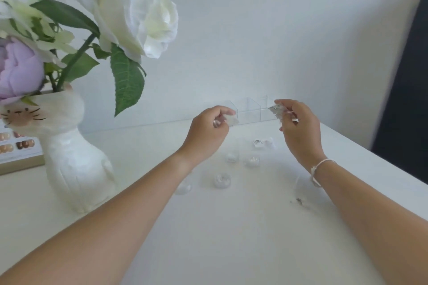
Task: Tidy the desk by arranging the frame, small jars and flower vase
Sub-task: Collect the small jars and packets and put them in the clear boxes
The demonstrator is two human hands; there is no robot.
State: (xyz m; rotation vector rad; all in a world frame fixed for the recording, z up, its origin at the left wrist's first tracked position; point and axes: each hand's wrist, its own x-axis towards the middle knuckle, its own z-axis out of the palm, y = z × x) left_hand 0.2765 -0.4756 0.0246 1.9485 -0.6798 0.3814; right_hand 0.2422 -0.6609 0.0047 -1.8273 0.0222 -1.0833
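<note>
Clear jar (232, 120) pinched – left hand (208, 133); silvery glittery jar (276, 112) pinched – right hand (298, 127)

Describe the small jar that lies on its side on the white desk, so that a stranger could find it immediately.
Start at the clear acrylic divided box against the wall at the back of the white desk. Just in front of it, below the right hand, lies a small clear jar. Unlike the other small jars nearby, it shows a white label with dark print.
</note>
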